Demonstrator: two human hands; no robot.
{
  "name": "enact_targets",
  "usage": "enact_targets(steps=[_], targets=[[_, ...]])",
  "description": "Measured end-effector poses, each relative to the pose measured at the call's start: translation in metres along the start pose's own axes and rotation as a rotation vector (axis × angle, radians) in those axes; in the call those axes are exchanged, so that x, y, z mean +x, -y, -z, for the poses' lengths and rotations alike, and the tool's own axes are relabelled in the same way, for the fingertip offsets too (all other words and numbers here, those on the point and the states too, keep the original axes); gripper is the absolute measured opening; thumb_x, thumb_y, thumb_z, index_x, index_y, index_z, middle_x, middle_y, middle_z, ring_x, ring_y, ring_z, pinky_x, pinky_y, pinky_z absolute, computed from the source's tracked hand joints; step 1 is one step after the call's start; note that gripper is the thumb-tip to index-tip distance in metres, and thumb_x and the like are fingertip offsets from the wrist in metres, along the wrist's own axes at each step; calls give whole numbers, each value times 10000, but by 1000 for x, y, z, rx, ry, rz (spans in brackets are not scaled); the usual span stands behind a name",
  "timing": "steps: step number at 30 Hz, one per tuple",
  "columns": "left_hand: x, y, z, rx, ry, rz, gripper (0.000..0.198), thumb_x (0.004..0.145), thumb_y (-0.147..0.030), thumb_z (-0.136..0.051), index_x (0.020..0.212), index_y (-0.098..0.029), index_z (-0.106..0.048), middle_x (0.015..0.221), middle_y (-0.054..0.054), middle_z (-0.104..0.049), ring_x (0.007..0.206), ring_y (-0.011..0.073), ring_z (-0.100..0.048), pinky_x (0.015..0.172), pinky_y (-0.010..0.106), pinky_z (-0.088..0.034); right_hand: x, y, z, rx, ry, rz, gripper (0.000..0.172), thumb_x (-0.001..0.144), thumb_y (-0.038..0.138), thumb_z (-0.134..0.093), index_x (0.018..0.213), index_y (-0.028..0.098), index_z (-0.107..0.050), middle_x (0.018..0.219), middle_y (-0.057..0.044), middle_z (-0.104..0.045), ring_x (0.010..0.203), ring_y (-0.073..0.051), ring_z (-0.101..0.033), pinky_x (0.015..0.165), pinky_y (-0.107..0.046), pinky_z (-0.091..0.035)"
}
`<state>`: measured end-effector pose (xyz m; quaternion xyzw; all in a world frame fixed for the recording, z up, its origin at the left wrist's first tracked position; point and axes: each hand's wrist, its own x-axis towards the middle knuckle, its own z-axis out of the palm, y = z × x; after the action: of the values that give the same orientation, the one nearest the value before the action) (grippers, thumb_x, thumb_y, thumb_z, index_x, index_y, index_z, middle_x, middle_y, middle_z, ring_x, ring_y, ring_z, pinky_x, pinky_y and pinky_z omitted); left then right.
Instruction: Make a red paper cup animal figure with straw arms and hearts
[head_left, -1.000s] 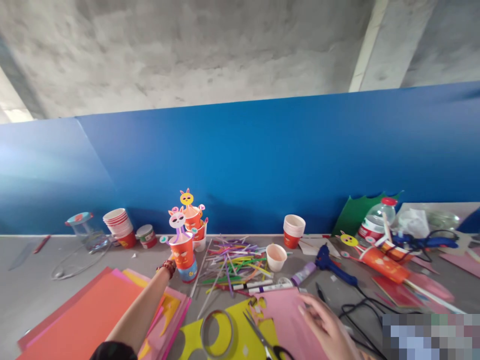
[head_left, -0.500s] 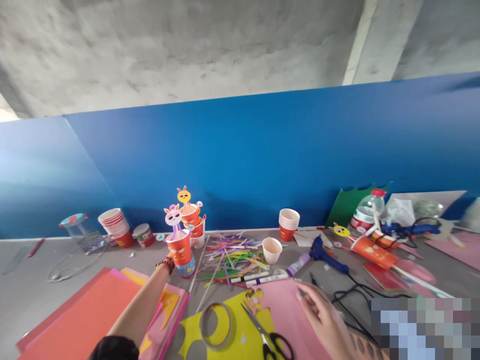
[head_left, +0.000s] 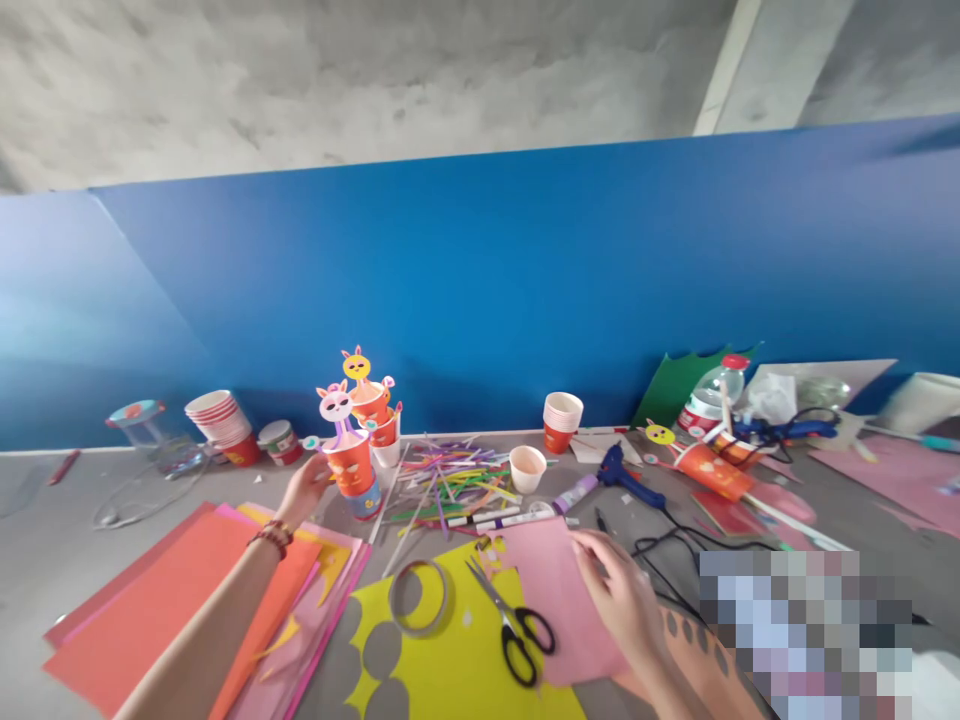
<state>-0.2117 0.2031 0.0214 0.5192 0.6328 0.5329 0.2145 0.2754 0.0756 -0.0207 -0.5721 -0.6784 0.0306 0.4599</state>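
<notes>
My left hand (head_left: 306, 488) is at the left side of an orange paper cup (head_left: 351, 468) with a pink bunny-like face on top; its fingers touch or nearly touch the cup, partly hidden by it. The cup rests on a blue-patterned one. Behind it stands a similar cup with a yellow face (head_left: 357, 366). Over the right edge of a pink sheet (head_left: 551, 590) is my right hand (head_left: 611, 580), its fingers loosely spread and nothing visible in them. Black-handled scissors (head_left: 512, 618) and a tape roll (head_left: 418, 598) lie on yellow paper (head_left: 442, 665) between my hands.
Colored sticks (head_left: 457, 485) lie in a pile at the middle, near a white cup (head_left: 527, 468). A blue glue gun (head_left: 630, 480) trails a black cord on the right. Orange sheets (head_left: 172, 610) cover the left front. Cup stacks (head_left: 221, 425) stand near the blue wall.
My left hand has come into view from behind the cups and is now at their left side. My right hand stays by the pink sheet. The camera view has shifted slightly.
</notes>
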Motion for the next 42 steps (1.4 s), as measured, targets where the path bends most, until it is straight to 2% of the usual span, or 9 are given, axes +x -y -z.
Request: enact_targets(steps=[7, 11, 14, 19, 23, 27, 31, 35, 42], targets=[[-99, 3, 29, 114, 8, -156, 235, 887, -432, -586, 872, -198, -604, 758, 11, -654, 716, 197, -638, 644, 290, -549, -1, 14, -7, 43, 40, 116, 266, 993, 324, -463, 946, 215, -701, 916, -107, -768, 869, -275, -731, 785, -384, -590], [-157, -33, -8, 106, 353, -335, 183, 893, -377, -618, 843, -216, -689, 897, 51, -716, 876, 216, -680, 817, 317, -563, -1, 49, -5, 179, 204, 174, 215, 995, 250, -472, 940, 213, -676, 890, -81, -745, 838, -236, -708, 752, -331, -556], [-187, -69, -40, 2, 764, -539, 277, 968, -330, -543, 1208, -227, -638, 1200, 129, -675, 1152, 255, -620, 974, 380, -519, -4, 88, 2, 261, 466, 309, 244, 984, 219, -482, 794, 217, -635, 715, -32, -677, 701, -191, -634, 671, -298, -501], [-216, -102, -75, -271, 1118, -320, 479, 1042, -446, -348, 1416, -203, -519, 1269, 136, -653, 1142, 245, -628, 1036, 398, -489, -11, 128, -3, 334, 574, 731, 232, 911, 227, -516, 697, 213, -604, 649, -25, -633, 631, -181, -531, 629, -313, -456], [-220, -99, -87, -370, 1016, -20, 540, 992, -569, -412, 1280, -182, -655, 1087, 101, -736, 977, 234, -678, 941, 363, -549, -8, 121, -21, 368, 556, 775, 248, 941, 180, -474, 730, 209, -601, 692, -26, -658, 653, -164, -552, 641, -288, -473], [-213, -92, -95, -339, 886, 19, 461, 925, -570, -556, 1051, -175, -756, 985, 88, -760, 911, 222, -689, 910, 326, -552, -7, 109, -34, 280, 497, 864, 201, 937, 190, -507, 772, 193, -622, 690, -42, -650, 690, -188, -564, 680, -309, -498], [-211, -78, -101, -334, 817, 39, 392, 934, -505, -566, 912, -143, -715, 738, 47, -712, 567, 142, -635, 559, 235, -535, -8, 96, -36, 241, 411, 767, 156, 934, 142, -507, 973, 184, -652, 879, -80, -723, 811, -207, -616, 782, -345, -523], [-213, -65, -98, -188, 728, -201, 234, 984, -341, -523, 934, -163, -666, 736, 30, -694, 513, 105, -598, 501, 200, -480, -3, 81, -29, 234, 324, 536, 188, 962, 150, -501, 1050, 201, -659, 971, -87, -748, 861, -221, -650, 789, -362, -529], [-217, -60, -93, 52, 618, -808, 244, 960, -93, -488, 1115, -222, -628, 977, 77, -721, 912, 188, -698, 800, 292, -547, -1, 71, -35, 241, 369, 371, 166, 997, 242, -519, 1001, 228, -684, 927, -58, -762, 868, -224, -675, 788, -339, -523]])
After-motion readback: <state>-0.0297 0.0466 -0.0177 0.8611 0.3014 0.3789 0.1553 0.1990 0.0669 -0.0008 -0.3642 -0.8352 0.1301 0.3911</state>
